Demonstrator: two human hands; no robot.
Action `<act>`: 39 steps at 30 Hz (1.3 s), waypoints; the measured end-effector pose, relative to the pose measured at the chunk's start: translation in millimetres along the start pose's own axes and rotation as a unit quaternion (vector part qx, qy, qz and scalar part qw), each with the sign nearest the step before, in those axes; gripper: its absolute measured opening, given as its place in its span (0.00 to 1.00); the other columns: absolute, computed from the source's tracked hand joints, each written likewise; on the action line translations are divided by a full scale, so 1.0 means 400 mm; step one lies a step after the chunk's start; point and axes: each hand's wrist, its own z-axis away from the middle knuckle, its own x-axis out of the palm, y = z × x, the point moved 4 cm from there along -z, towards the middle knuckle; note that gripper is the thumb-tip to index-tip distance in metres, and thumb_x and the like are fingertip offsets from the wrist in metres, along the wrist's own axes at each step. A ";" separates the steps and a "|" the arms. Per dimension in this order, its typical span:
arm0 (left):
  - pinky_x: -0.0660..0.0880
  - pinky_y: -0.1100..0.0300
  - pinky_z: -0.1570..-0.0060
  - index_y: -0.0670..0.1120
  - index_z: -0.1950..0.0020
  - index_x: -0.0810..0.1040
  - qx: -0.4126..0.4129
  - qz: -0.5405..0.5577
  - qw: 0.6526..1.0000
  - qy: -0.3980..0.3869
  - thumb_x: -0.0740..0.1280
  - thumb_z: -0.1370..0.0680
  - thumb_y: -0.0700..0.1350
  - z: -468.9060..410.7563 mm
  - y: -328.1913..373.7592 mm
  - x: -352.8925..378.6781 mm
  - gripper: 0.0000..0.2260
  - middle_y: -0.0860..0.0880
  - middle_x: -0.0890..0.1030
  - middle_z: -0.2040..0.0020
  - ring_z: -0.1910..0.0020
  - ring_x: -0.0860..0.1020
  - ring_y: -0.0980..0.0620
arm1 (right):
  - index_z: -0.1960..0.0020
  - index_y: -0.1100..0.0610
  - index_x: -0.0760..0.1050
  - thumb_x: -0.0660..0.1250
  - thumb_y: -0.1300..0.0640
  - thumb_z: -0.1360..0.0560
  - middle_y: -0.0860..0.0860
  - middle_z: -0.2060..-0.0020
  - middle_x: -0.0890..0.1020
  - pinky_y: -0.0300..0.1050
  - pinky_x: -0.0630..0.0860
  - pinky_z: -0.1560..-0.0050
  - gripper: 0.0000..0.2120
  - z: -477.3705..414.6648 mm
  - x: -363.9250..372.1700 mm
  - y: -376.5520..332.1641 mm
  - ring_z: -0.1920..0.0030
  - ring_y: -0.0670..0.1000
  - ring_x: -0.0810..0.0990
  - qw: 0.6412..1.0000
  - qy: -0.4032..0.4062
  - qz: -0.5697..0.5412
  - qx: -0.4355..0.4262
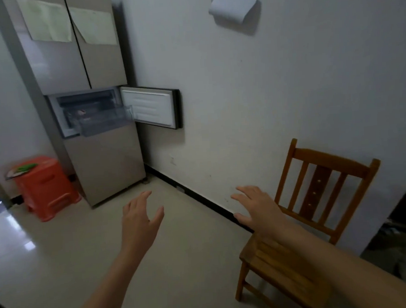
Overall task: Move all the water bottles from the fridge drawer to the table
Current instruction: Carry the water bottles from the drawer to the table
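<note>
Since both hands are out in the open holding nothing, my worry is the walk-up, not a grip. Left hand (141,218) is raised over the floor, fingers (143,198) apart and loosely bent. Right hand (258,210) is spread flat, fingers (245,190) apart, near the chair (320,193) back from this angle.

The chair sits near right against the wall, so a step toward the fridge could catch a leg. Fridge (106,160) stands far left in the corner, well apart from both hands. Its small door (150,107) is swung open to the right and sticks out along the wall. I'd judge an elbow could bump it on the reach in.

Drawer (99,126) is clear plastic, pulled partway out of the open compartment. Yanking it further might drop it off its rails.

Water bottles should be in that drawer, but I can't make any out because the contents are too dark and blurred. Clear bottles in a clear drawer are easy to miss, so leaving one behind is a risk. Table is not in view. Orange stool (46,189) is far left beside the fridge.
</note>
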 end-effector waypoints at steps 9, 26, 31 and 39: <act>0.64 0.48 0.38 0.39 0.35 0.71 -0.055 -0.035 0.998 0.013 0.69 0.27 0.41 -0.096 -0.044 0.079 0.21 0.39 0.74 0.37 0.37 0.68 0.39 | 0.48 0.57 0.79 0.68 0.49 0.38 0.57 0.50 0.81 0.51 0.79 0.61 0.21 -0.178 0.108 0.121 0.51 0.58 0.81 0.998 0.012 -0.017 -0.051; 0.67 0.45 0.39 0.36 0.38 0.73 -0.077 -0.042 0.990 0.112 0.72 0.30 0.38 -0.631 -0.345 0.133 0.22 0.37 0.76 0.40 0.40 0.71 0.37 | 0.46 0.59 0.78 0.75 0.54 0.38 0.61 0.48 0.80 0.57 0.77 0.58 0.22 -0.852 0.303 0.148 0.48 0.62 0.80 0.985 0.106 -0.032 -0.130; 0.67 0.45 0.40 0.36 0.38 0.73 -0.084 -0.042 0.990 0.106 0.71 0.29 0.38 -0.793 -0.423 0.167 0.21 0.37 0.76 0.40 0.40 0.71 0.37 | 0.44 0.59 0.77 0.75 0.55 0.37 0.62 0.47 0.79 0.58 0.76 0.55 0.23 -1.009 0.381 0.163 0.47 0.63 0.79 0.984 0.115 -0.051 -0.123; 0.65 0.47 0.37 0.38 0.36 0.71 -0.108 -0.035 0.991 0.077 0.70 0.28 0.39 -0.979 -0.505 0.303 0.22 0.39 0.74 0.37 0.36 0.68 0.39 | 0.46 0.58 0.78 0.68 0.50 0.37 0.60 0.49 0.80 0.55 0.77 0.57 0.22 -1.202 0.525 0.244 0.49 0.61 0.80 0.988 0.088 -0.046 -0.115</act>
